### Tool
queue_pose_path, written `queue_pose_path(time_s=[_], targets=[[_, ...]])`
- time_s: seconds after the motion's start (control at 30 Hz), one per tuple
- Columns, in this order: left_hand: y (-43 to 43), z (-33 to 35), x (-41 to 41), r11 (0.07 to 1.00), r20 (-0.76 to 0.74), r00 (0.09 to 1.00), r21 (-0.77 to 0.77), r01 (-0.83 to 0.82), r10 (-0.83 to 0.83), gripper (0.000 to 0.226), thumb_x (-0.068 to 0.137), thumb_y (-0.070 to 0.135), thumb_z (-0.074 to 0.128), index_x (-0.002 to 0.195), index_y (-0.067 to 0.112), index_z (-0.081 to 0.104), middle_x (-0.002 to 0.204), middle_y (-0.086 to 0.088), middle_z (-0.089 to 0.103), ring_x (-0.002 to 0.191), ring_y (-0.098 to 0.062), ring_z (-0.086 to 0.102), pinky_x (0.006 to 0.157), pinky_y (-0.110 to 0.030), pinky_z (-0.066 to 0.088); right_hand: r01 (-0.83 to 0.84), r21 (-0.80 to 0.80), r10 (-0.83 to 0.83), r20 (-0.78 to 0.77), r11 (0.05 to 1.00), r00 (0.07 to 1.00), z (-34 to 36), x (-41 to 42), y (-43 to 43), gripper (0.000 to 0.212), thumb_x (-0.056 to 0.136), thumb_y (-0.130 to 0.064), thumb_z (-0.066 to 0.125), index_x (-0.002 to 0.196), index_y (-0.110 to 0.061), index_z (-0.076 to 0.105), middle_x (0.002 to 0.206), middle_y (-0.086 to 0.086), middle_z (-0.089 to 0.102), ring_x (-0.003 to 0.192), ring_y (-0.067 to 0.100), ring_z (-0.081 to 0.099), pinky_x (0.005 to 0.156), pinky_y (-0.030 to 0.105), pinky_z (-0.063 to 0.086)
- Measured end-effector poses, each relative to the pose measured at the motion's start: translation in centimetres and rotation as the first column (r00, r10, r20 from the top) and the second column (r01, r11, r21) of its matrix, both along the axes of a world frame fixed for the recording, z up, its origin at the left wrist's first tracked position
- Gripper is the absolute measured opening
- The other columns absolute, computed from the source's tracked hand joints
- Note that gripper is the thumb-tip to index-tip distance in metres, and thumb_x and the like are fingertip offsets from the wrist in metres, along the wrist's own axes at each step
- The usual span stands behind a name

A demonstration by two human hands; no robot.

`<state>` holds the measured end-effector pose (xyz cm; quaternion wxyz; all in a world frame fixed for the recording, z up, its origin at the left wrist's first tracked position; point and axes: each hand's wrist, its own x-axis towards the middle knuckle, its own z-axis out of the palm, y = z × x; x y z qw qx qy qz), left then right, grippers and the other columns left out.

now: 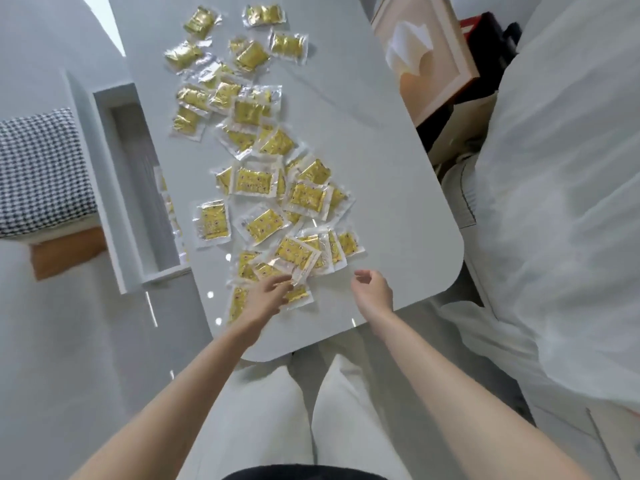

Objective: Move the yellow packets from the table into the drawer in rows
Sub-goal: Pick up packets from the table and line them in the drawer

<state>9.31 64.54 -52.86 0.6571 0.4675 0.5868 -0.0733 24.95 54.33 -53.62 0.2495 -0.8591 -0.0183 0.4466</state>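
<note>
Strewn over the white bench, a loose scatter of yellow packets, many overlapping, from the far edge down to the near one. Left hand reaching onto the nearest packets, fingers stretched forward and touching them; impossible to tell whether pinching one or merely resting. Right hand apart from the left, over bare bench just beside the pile, fingers loosely curled, holding nothing. At the bench's left side, a white drawer pulled open, with a few packets in a line along its bench-side wall, partly hidden under the bench top. Left of the drawer, a checked cushion; to the right of the bench, a framed picture and white bedding.
</note>
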Motion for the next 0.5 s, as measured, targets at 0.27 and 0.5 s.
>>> queue_pose_path(time_s=[0.27, 0.5], targets=[[-0.9, -7.4, 3.2, 0.976, -0.055, 0.975, -0.010, -0.218, 0.217, 0.034, 0.098, 0.013, 0.040, 0.128, 0.018, 0.055, 0.118, 0.001, 0.063, 0.099, -0.016, 0.058, 0.084, -0.028, 0.047, -0.062, 0.010, 0.062, -0.038, 0.998, 0.997, -10.2, 3.8, 2.9, 0.033, 0.095, -0.020, 0.051, 0.127, -0.016, 0.053, 0.125, 0.001, 0.057, 0.097, 0.013, 0.049, 0.077, 0.025, 0.039], [-1.1, -11.8, 5.1, 0.952, -0.043, 0.951, 0.014, -0.307, 0.307, 0.036, 0.097, 0.011, 0.040, 0.130, 0.015, 0.054, 0.120, -0.001, 0.061, 0.097, -0.016, 0.057, 0.073, -0.017, 0.046, -0.081, 0.006, 0.081, 0.030, 0.997, 0.996, -17.2, 3.9, 4.9, 0.035, 0.084, -0.027, 0.067, 0.115, -0.018, 0.054, 0.116, 0.004, 0.056, 0.099, 0.019, 0.056, 0.075, 0.026, 0.040]])
